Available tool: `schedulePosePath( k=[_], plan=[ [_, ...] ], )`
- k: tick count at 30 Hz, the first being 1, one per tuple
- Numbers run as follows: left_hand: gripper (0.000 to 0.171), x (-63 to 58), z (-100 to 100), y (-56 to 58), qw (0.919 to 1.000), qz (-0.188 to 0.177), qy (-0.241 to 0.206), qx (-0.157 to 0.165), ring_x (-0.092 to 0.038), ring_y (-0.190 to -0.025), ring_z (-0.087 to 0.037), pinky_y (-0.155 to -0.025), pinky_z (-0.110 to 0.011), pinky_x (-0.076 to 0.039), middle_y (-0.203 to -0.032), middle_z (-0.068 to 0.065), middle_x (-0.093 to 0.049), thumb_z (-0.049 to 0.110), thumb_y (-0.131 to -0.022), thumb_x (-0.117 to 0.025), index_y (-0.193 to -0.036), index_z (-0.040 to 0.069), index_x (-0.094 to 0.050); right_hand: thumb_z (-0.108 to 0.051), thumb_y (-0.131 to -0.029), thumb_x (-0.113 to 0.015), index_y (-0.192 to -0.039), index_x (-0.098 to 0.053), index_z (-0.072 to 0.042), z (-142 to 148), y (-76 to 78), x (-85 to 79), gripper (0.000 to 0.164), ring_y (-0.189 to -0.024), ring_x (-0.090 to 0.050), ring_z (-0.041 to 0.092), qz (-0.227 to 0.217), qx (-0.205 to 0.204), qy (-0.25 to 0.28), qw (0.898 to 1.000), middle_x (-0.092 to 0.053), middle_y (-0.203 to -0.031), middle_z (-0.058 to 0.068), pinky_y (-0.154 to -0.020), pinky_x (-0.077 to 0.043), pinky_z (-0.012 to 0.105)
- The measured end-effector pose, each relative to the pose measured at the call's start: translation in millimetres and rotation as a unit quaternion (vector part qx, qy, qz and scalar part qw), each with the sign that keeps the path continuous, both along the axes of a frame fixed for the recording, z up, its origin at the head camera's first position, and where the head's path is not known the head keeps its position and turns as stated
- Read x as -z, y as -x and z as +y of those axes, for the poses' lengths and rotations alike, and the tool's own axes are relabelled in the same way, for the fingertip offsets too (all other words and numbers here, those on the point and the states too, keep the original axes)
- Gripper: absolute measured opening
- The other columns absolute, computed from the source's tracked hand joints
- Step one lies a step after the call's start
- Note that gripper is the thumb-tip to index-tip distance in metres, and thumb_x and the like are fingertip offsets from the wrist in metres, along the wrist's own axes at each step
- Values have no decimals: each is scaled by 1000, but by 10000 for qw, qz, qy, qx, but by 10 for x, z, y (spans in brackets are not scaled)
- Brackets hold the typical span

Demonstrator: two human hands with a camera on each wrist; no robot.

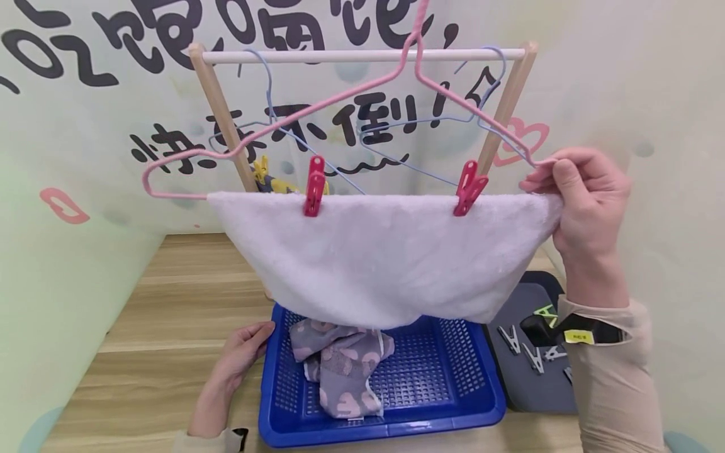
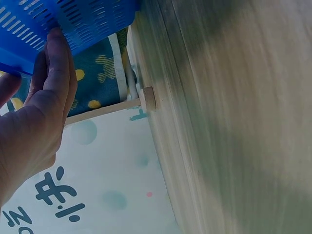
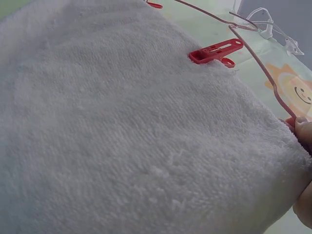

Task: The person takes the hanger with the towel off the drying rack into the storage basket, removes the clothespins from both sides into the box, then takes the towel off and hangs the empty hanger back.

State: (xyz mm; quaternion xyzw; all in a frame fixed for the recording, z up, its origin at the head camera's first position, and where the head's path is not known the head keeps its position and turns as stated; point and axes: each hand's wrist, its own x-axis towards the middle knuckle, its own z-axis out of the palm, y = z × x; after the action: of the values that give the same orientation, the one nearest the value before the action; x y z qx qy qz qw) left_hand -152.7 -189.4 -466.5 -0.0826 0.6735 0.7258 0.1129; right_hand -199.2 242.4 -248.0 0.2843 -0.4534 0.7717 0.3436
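Note:
A pink clothes hanger [image 1: 340,94] hangs in front of me with a white towel [image 1: 385,251] folded over its lower bar. Two red clothespins, a left one [image 1: 314,189] and a right one [image 1: 469,190], clip the towel's top edge. My right hand [image 1: 591,195] pinches the hanger's right end between thumb and fingers, beside the towel's corner. In the right wrist view, fluffy towel cloth [image 3: 136,136] covers most of the picture. My left hand [image 1: 240,352] rests at the left rim of a blue basket [image 1: 385,430], straight fingers against its slotted outer wall [image 2: 97,19].
Inside the basket lies a grey-and-pink patterned cloth [image 1: 345,371]. Behind stands a wooden rack [image 1: 362,56] with blue hangers [image 1: 269,82] and a yellow clothespin [image 1: 262,168]. A dark tray [image 1: 529,384] at the right holds several clothespins [image 1: 533,358].

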Motion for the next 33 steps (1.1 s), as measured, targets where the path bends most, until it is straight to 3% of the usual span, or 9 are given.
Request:
schedulePosePath(
  k=[13, 21, 30, 33],
  plan=[
    [19, 26, -12, 17, 9999, 10, 128, -105, -60, -74, -3, -71, -18, -50, -81, 8, -64, 3, -96, -47, -92, 4, -65, 17, -89, -47, -87, -56, 26, 112, -180, 521, 13, -63, -68, 25, -550, -589, -849, 9931, -66, -73, 21, -60, -55, 30],
    [25, 31, -16, 22, 9999, -1, 38, -103, -58, -72, -2, -69, -17, -49, -77, 8, -63, 1, -96, -45, -84, 8, -66, 18, -92, -38, -91, -61, 19, 205, -366, 924, 22, -66, -69, 24, -1185, -1042, -1032, 9821, -67, -77, 20, -59, -55, 29],
    [27, 41, 7, -3, 9996, 27, -22, -263, -54, -62, -4, -60, -18, -46, -67, 7, -60, -3, -91, -45, -76, 12, -63, 13, -94, -39, -94, -66, 0, 262, -530, 1289, 31, -70, -69, 14, -1826, -967, -1865, 9605, -71, -78, 6, -60, -54, 25],
    [28, 46, 5, -11, 9996, 79, -68, -273, -55, -66, -4, -62, -18, -46, -72, 9, -62, -2, -90, -47, -78, 16, -65, 14, -94, -37, -95, -65, 0, 288, -562, 1408, 32, -70, -69, 14, -1881, -1048, -2034, 9551, -70, -79, 6, -60, -54, 26]
  ],
)
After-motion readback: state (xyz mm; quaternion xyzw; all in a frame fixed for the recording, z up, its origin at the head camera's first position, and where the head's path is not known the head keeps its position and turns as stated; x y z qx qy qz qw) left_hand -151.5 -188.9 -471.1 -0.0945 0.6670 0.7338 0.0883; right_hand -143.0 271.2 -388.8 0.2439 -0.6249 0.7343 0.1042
